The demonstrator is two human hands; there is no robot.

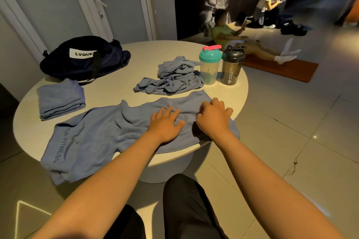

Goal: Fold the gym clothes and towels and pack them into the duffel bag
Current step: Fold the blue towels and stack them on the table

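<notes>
The left hand [165, 124] lies flat, palm down, with its fingers straight and spread, pressing on the spread towel [93, 137]. Just beside it, the right hand [213, 116] is knuckles-up with its fingers curled down into the same towel, gripping the cloth near the towel's right end, where that end meets the edge of the table [116, 75]. A few creases run through the cloth between the two hands and away from the left hand.

The spread towel is blue and reaches from under both hands far out to the left of the left hand. Its left end carries a darker printed word ending in "FITNESS" and hangs over the near rim of the round, pale table.

Beyond the hands, near the middle of the table, a crumpled towel [174, 77] of the same blue lies in a loose heap. Just to the right of that heap, past the right hand, stand two upright bottles touching or nearly touching: a clear shaker bottle [209, 68] with a teal lid and pink flip cap, and a dark shaker bottle [232, 68] with a black lid.

Well to the left of the left hand, a stack of folded towels [60, 99] sits on the table. Behind that stack, at the far left of the table, is the dark duffel bag [83, 60], bearing a white label lettered "LVQUE". I cannot tell whether it is zipped.

Farther out beyond the bottles, a person [223, 33] sits on the floor beside an orange mat [279, 68], and a door [108, 2] stands behind the bag.
</notes>
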